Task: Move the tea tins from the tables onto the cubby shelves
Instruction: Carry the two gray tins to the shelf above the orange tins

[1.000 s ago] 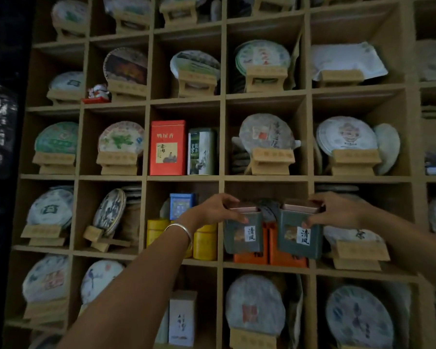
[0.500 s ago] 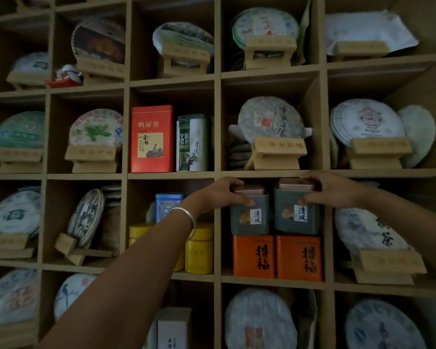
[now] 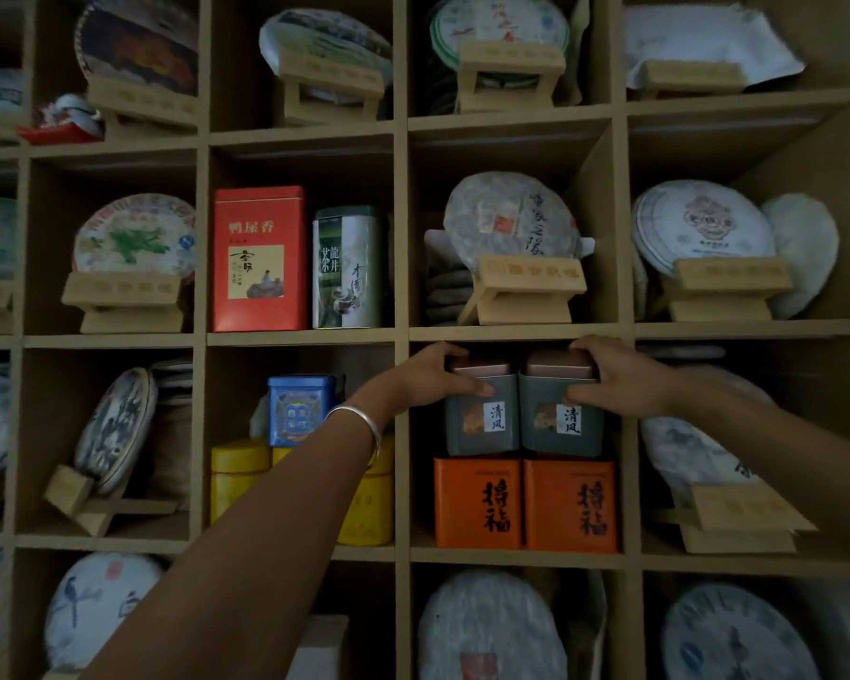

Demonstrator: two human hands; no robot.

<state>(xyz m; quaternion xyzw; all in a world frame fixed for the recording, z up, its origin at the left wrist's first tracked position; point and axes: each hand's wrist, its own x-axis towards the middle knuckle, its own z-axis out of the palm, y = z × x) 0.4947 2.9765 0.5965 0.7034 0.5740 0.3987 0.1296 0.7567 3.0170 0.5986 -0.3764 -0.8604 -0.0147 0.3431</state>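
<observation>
Hands meet inside one cubby of a dim wooden shelf [image 3: 401, 331], each curled round the top of a grey-green tin. Left hand [image 3: 425, 380] grips the left tin [image 3: 482, 417], thumb across its front, fingers [image 3: 450, 353] wrapped over the copper-toned lid; right hand [image 3: 612, 377] holds the right tin [image 3: 560, 419] the same way. Both tins stand upright, side by side and touching, stacked on two orange tins [image 3: 526, 503] that fill the cubby floor. Fingers cover most of both lids, and whether the lids touch the board above cannot be told. White labels with dark characters show on both fronts; the panels beside them are too dark to read. A silver bangle [image 3: 359, 424] circles the left wrist. That forearm crosses the next cubby, hiding part of the yellow tins [image 3: 239, 476] and a corner of the blue tin [image 3: 300, 409]. Above stand a red tin [image 3: 258, 260] and a green-and-white tin [image 3: 347, 267]. Wrapped tea cakes [image 3: 511, 215] on wooden stands fill the surrounding cubbies, several cut off at the frame edges and blurred by low light.
</observation>
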